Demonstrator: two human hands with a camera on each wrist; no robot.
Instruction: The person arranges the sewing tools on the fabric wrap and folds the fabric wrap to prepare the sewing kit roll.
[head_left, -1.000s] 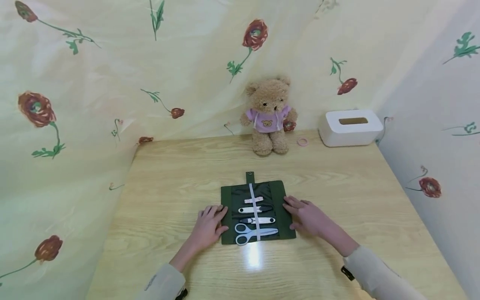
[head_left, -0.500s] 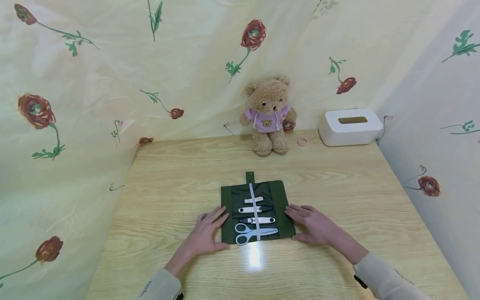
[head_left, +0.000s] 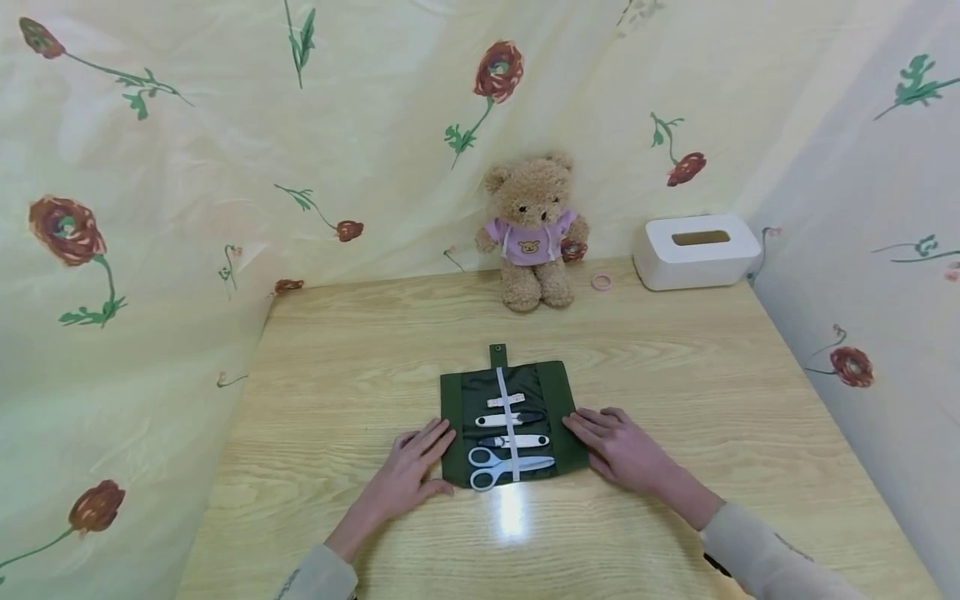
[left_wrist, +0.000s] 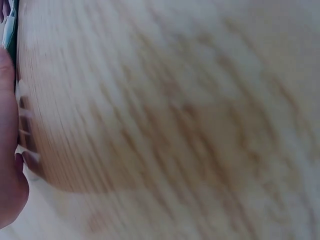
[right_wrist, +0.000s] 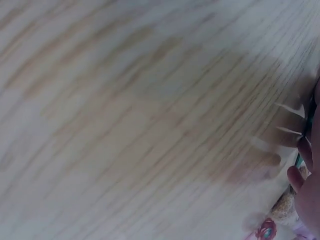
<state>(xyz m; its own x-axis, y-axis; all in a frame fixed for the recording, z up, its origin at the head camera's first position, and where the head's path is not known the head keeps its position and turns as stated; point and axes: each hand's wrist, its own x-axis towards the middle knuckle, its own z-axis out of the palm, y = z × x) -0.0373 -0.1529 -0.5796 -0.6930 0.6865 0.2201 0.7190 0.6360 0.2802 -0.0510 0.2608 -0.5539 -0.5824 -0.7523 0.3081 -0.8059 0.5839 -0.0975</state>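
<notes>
A dark green fabric tool roll (head_left: pixel 566 457) lies unfolded flat on the table, its snap tab pointing to the back. Under its pale elastic strap sit light blue scissors (head_left: pixel 486 477), two white-handled tools (head_left: pixel 536 441) with dark ends, and a small pale patterned piece (head_left: pixel 496 402). My left hand (head_left: pixel 408 473) rests with extended fingers on the roll's left edge, thumb by the near corner. On the right edge, the fingertips of my right hand (head_left: pixel 626 450) touch the green border. Both wrist views catch only part of each hand, at the frame's side.
Behind the roll, a teddy bear (head_left: pixel 534 218) in a purple hoodie leans against the flowered backdrop. Beside it lies a pink ring (head_left: pixel 602 282). A white tissue box (head_left: pixel 697 254) stands at the back right of the wooden table (head_left: pixel 352 350).
My left thumb has come off the roll to its near corner, and the left fingers lie straighter along the edge. My right fingers have slid down the right edge. The roll stays put.
</notes>
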